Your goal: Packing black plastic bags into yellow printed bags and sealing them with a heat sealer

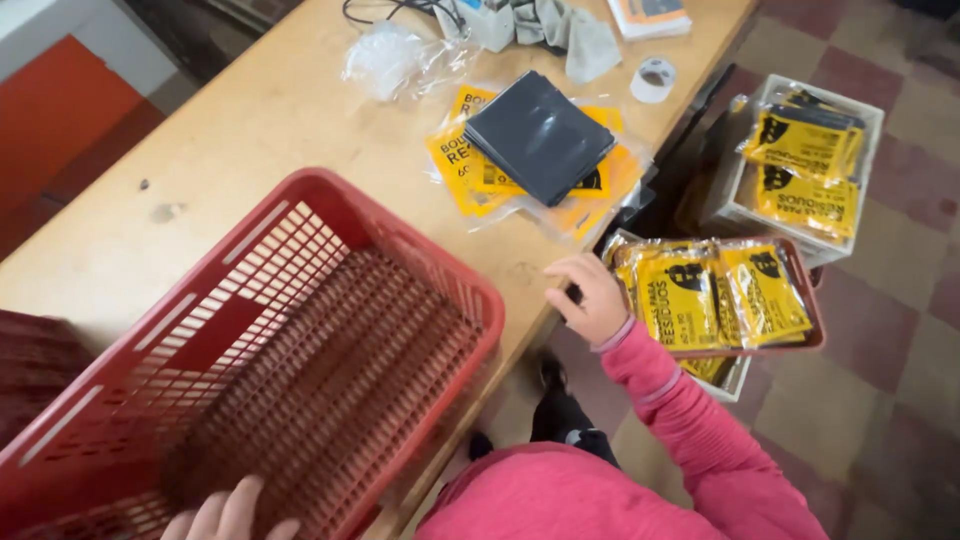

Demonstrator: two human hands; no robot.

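Left hand (228, 512) at the bottom edge, mostly cut off; fingers rest against near rim of red basket (300, 340), grip impossible to judge. Right hand (590, 298) loosely curled, holding nothing, at table (250, 130) edge just beside yellow packets (715, 295) in a tray.

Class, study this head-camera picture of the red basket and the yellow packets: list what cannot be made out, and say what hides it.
- Left hand, head view: cut off by the bottom edge at the red slatted plastic basket; only fingers show.
- Right hand: fingertips curl at the wooden table edge, grip unclear.
- Yellow plastic packets in the low red tray: lower ones covered by upper ones.
- Items at the table's far end: cropped by the top edge.
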